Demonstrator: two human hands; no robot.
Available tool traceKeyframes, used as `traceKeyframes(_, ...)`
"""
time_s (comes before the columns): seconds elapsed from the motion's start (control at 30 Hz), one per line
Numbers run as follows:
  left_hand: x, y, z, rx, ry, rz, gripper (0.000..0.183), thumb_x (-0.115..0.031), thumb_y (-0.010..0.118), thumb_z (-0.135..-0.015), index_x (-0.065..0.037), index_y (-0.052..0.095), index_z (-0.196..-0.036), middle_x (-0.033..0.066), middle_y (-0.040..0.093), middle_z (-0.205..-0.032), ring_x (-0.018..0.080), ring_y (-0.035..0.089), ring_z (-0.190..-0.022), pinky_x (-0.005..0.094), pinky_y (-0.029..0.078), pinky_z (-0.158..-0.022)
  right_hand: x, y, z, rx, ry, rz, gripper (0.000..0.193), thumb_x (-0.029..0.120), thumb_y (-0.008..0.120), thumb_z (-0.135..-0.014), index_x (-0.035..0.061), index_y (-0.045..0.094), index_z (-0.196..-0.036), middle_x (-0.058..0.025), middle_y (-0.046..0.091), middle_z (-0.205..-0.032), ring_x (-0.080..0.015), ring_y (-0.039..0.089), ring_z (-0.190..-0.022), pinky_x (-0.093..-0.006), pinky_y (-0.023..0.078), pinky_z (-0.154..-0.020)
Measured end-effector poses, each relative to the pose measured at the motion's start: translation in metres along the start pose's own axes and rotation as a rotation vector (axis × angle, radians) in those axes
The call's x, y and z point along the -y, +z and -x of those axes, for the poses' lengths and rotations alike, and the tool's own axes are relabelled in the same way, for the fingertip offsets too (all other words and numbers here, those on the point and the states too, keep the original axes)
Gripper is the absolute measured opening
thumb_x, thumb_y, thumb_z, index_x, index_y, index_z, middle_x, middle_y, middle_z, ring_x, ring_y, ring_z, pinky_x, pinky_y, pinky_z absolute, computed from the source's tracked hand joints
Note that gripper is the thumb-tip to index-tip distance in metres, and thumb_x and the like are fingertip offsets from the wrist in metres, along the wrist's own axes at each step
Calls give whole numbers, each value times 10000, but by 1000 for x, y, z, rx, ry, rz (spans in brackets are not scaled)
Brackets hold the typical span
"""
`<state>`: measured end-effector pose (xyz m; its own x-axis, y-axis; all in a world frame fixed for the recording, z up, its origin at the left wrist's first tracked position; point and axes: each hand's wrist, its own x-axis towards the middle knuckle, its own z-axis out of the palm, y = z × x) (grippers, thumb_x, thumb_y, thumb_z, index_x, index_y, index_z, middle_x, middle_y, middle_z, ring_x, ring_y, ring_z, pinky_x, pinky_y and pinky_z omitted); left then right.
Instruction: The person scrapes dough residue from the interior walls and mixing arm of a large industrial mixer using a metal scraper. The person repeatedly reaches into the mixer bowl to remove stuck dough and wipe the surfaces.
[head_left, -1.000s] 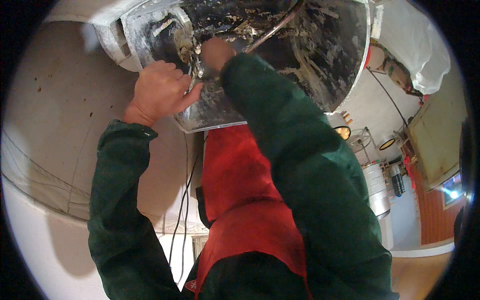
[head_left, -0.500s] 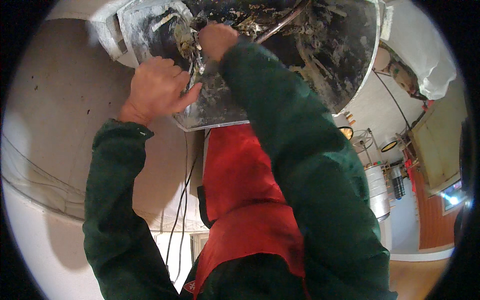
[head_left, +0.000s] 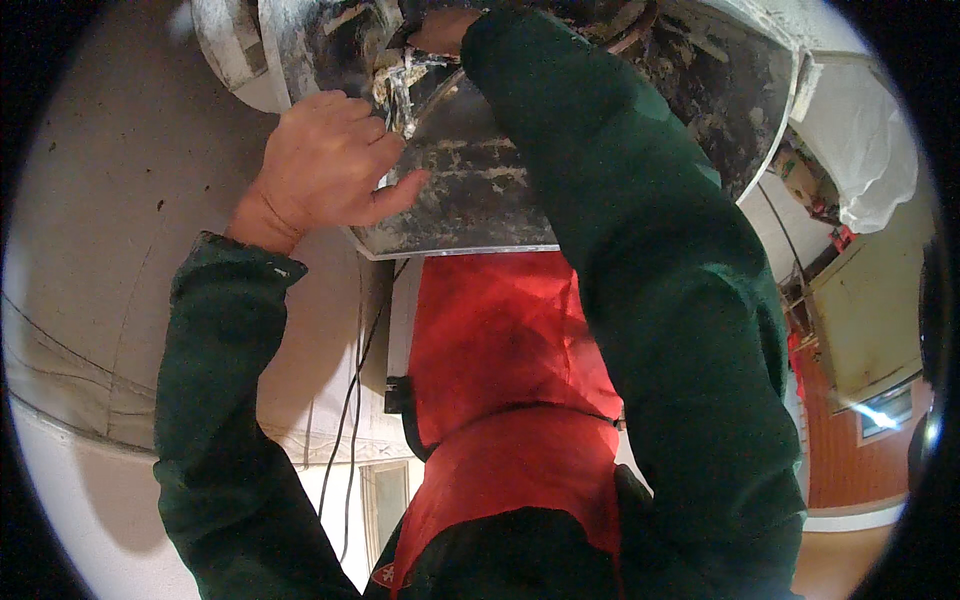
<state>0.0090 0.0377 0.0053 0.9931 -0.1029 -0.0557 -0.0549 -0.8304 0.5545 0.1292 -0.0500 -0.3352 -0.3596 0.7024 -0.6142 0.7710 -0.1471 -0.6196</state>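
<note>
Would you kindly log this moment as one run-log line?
left hand: gripping metal plate edge | right hand: reaching into black bucket, grip unclear | red apron below

small white emblem patch on the red garment at the lower edge, bright rectangular pane, perhaps a screen, glowing pale blue on the red-brown wall at far right, details too small to tell, no packages in view

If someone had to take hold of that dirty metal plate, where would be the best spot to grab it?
Probably the metal plate is best gripped at its lower left corner, coming from the left, as the left hand does. That straight edge is bare and open; the upper part is caked with residue and taken up by the right hand.
</note>
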Motion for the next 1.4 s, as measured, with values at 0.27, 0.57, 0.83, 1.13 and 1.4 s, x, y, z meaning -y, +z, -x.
traceKeyframes(0.27,0,2,1,17,-4,-14,357,-392,784,-772,-108,634,-617,32,540,-577,227,581,-625,376,469,-614,7,-27,40,-88,92,-161,399,407,569,-1003,66,726,-1140,-169,718,-1013,-336,686,-921,-549,528,-799)
traceKeyframes(0.57,0,1,0,55,-3,-20,355,-403,773,-783,-108,654,-626,38,546,-578,239,585,-624,385,473,-604,23,-44,79,-172,151,-210,549,516,521,-987,27,771,-992,-248,734,-925,-439,718,-876,-549,562,-834)
traceKeyframes(0.83,-1,0,-4,92,-12,-45,345,-381,764,-796,-99,655,-629,40,557,-581,242,589,-632,385,478,-608,56,-68,114,-173,110,-155,554,526,523,-989,26,762,-989,-215,739,-906,-412,724,-892,-534,565,-830)
traceKeyframes(1.13,-3,0,-1,77,-28,-47,341,-358,771,-787,-98,634,-615,45,565,-593,244,591,-632,388,482,-612,45,-52,91,-282,260,-157,544,528,529,-996,40,768,-1034,-219,746,-952,-413,725,-920,-540,568,-837)
traceKeyframes(1.4,-3,1,-3,74,-41,-84,346,-357,770,-786,-104,625,-601,46,552,-583,250,584,-613,391,479,-599,21,-78,90,-257,137,35,401,425,534,-1008,69,713,-968,-182,665,-930,-362,628,-859,-524,485,-774)
